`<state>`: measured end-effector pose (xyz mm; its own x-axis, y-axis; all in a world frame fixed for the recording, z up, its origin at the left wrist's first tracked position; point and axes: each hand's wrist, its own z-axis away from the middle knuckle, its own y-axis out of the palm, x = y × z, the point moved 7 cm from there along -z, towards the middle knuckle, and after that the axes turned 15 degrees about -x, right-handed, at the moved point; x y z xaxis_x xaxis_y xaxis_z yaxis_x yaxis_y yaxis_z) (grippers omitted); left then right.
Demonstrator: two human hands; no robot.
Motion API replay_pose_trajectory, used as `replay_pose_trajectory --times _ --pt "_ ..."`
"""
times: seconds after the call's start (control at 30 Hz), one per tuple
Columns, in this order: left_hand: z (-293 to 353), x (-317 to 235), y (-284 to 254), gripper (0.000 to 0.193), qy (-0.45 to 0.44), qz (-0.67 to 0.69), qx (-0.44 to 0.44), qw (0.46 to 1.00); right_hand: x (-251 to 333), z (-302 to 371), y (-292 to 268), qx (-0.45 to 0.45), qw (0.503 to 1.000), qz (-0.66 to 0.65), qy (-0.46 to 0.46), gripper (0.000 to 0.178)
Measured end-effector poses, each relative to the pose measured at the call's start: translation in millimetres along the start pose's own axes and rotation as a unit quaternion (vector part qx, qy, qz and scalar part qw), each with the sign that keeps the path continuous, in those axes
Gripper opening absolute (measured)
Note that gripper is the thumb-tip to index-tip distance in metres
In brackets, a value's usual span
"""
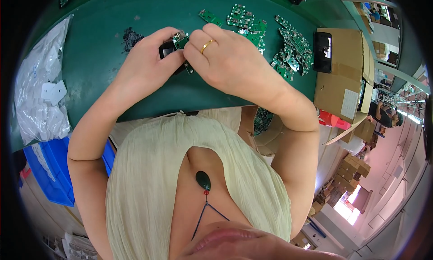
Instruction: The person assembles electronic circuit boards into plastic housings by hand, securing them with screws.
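Observation:
Above the green tabletop, my left hand (146, 64) is closed around a small black plastic housing (166, 48). A green circuit board (180, 40) with metal connectors sits at the housing's right side, and I cannot tell how far it is inside. My right hand (228, 61), with a ring on one finger, presses closed against the board's right side, its fingertips partly hiding it. Small loose black parts (131, 38) lie just left of my left hand. Beyond my right hand, several green circuit boards (243, 20) lie flat.
A heap of circuit boards (295, 48) lies farther right, near a black phone (322, 52) leaning on a cardboard box (340, 77). Clear plastic bags (38, 106) cover the left edge. A blue bin (52, 170) stands below left; another carton (270, 140) holds boards below the table.

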<state>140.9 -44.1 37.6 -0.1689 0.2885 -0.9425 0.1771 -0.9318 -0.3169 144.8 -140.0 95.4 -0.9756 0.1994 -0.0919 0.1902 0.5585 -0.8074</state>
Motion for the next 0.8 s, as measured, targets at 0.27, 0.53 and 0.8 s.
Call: replay_pose_trajectory --times 0.27,0.53,0.8 --pt "5.2 11.9 2.2 0.013 -0.226 0.101 0.101 0.964 -24.1 6.2 4.8 -0.021 0.975 -0.196 0.101 0.017" --pt "4.8 15.7 6.0 0.016 -0.230 0.122 0.124 0.957 -29.7 10.0 9.0 0.025 0.947 -0.266 0.179 0.015" --pt "3.4 18.5 7.1 0.018 -0.223 0.116 0.121 0.960 -23.5 3.7 6.9 0.039 0.971 -0.217 0.091 0.015"
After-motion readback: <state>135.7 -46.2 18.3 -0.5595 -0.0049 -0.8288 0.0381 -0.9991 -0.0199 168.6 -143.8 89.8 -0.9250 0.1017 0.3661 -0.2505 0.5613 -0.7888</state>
